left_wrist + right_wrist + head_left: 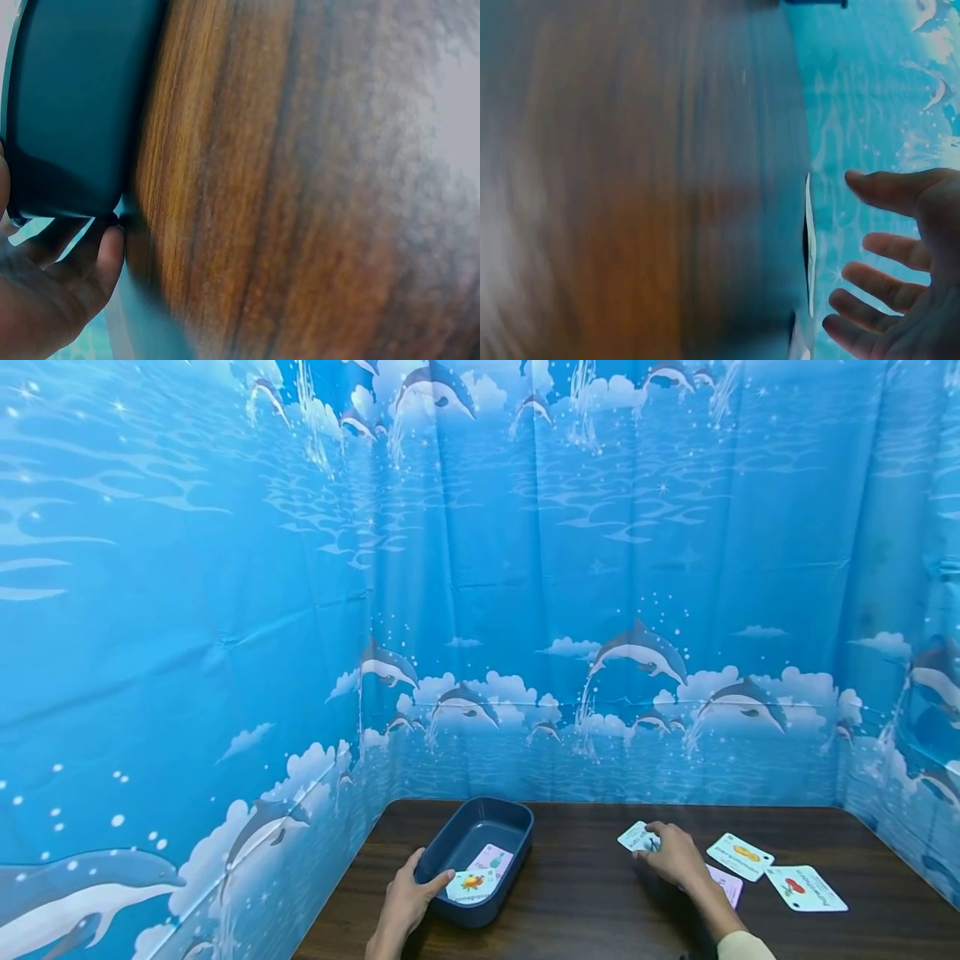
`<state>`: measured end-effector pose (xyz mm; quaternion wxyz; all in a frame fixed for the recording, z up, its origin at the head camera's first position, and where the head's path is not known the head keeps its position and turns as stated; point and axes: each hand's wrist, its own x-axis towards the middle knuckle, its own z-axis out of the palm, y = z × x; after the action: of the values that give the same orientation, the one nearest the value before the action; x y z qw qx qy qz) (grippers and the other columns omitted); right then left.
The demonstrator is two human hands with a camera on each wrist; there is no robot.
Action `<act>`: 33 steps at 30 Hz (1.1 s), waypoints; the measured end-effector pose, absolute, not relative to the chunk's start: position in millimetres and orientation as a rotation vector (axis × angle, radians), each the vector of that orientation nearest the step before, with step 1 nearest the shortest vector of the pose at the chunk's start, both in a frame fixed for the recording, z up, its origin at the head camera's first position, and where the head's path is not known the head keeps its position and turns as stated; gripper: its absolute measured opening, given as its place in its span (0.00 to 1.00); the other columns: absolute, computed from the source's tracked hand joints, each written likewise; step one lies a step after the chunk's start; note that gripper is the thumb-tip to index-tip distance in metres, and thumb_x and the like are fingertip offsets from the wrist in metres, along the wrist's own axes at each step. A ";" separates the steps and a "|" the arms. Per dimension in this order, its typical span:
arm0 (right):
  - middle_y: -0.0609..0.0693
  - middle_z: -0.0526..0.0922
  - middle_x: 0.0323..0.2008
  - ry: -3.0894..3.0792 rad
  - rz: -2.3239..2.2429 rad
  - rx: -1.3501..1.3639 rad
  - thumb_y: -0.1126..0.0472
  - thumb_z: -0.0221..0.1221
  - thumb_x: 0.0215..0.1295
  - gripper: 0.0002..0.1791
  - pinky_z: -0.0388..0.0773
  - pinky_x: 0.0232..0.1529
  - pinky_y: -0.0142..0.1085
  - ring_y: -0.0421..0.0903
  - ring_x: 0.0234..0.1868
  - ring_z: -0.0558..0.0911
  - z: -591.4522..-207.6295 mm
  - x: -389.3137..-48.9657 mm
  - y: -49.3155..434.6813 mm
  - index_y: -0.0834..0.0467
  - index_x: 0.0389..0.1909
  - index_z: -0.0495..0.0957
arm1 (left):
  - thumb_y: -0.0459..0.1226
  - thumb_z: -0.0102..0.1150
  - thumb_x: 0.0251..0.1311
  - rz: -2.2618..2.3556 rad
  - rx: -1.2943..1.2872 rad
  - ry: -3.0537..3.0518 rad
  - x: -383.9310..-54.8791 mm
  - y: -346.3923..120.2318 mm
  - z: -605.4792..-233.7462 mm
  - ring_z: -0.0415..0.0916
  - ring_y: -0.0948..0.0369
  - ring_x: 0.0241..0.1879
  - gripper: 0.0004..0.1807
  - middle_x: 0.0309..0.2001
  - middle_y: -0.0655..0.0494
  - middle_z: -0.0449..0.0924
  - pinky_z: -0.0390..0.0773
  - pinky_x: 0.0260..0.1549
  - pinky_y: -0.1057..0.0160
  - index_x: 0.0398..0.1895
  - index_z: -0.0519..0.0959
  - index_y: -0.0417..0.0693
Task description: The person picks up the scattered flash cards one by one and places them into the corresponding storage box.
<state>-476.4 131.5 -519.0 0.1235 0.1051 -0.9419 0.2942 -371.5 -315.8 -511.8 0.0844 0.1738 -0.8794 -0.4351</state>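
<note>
My left hand (403, 897) grips the near left side of a dark blue plastic tray (521, 865), thumb over the rim. In the left wrist view, fingers curl round the tray's (79, 97) end. Inside lie a purple-edged picture card (495, 857) and a white card with an orange-yellow picture (472, 883). My right hand (675, 857) is over a pale card (634, 836), partly covering it. In the right wrist view, that hand (900, 281) has its fingers spread and apart from a thin card edge (810, 247), holding nothing.
Right of my right hand lie a purple card (726, 887), partly behind the forearm, a card with a yellow picture (738, 857) and one with a red picture (807, 890). Beyond the dark wooden table (573, 885) hangs a blue dolphin curtain (525, 610).
</note>
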 end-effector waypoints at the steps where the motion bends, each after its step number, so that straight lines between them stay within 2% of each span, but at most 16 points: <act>1: 0.76 0.82 0.55 -2.748 0.860 0.306 0.57 0.76 0.58 0.32 0.78 0.60 0.68 0.76 0.60 0.80 -517.4 -476.9 132.1 0.72 0.59 0.81 | 0.58 0.77 0.60 -1.294 0.516 -2.625 -371.6 -316.2 -511.8 0.72 0.29 0.68 0.57 0.73 0.23 0.69 0.78 0.62 0.29 0.81 0.62 0.32; 10: 0.74 0.84 0.55 -2.799 0.825 0.338 0.57 0.76 0.59 0.33 0.80 0.57 0.65 0.71 0.57 0.83 -500.3 -485.4 133.1 0.73 0.60 0.81 | 0.59 0.77 0.59 -1.288 0.527 -2.624 -372.6 -320.0 -513.1 0.71 0.28 0.69 0.58 0.73 0.23 0.68 0.77 0.63 0.29 0.81 0.62 0.32; 17: 0.75 0.83 0.58 -2.918 0.774 0.372 0.55 0.76 0.60 0.35 0.80 0.60 0.66 0.76 0.62 0.80 -491.8 -491.9 133.9 0.76 0.60 0.79 | 0.59 0.77 0.60 -1.282 0.516 -2.631 -372.6 -318.9 -512.0 0.70 0.27 0.71 0.58 0.74 0.22 0.67 0.75 0.64 0.28 0.81 0.62 0.33; 33: 0.77 0.80 0.60 -3.096 0.740 0.280 0.56 0.75 0.62 0.35 0.81 0.59 0.65 0.74 0.62 0.79 -496.7 -503.3 137.9 0.76 0.61 0.77 | 0.56 0.77 0.61 -1.285 0.498 -2.606 -370.4 -314.7 -511.5 0.73 0.30 0.68 0.55 0.73 0.23 0.69 0.77 0.63 0.29 0.81 0.62 0.32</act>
<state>-503.3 137.9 -496.7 -0.0269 0.0877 -0.9685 0.2313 -370.4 -314.7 -511.5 0.0969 0.1682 -0.8798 -0.4339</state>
